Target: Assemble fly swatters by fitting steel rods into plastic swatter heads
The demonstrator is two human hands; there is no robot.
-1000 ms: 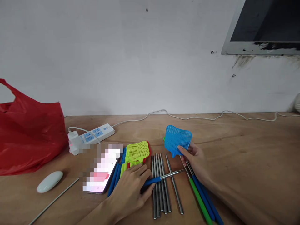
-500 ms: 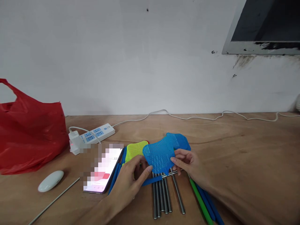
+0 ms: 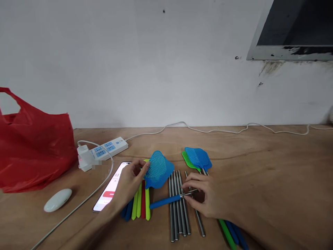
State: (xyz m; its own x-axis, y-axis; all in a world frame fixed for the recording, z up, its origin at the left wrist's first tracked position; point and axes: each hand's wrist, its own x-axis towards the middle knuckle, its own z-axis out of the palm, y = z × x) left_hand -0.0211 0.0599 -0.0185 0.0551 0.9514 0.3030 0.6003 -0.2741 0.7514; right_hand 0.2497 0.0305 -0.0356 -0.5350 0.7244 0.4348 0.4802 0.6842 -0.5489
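My left hand [image 3: 134, 177] is closed, thumb and fingers pinching the edge of a blue perforated fly swatter head [image 3: 157, 170]. The head is tilted up, with its short neck pointing down. Over the metal rods, my right hand [image 3: 204, 194] has its fingers closed round the metal end of a rod with a blue handle [image 3: 165, 202]. That handle points left, and head and rod are apart. Beneath it several bare metal rods [image 3: 179, 208] lie side by side, and one more metal rod [image 3: 199, 220] lies a little to the right.
Several coloured handles [image 3: 143, 201] lie at the left, partly behind my left hand. Blue and green swatters [image 3: 199, 158] lie at the right. A phone [image 3: 114, 184], white power strip [image 3: 109, 149], white oval object [image 3: 57, 200] and red bag [image 3: 36, 149] are further left.
My left hand has moved left and up with the swatter head, turning it. My right hand has let go of the head and now grips the rod with the blue handle.
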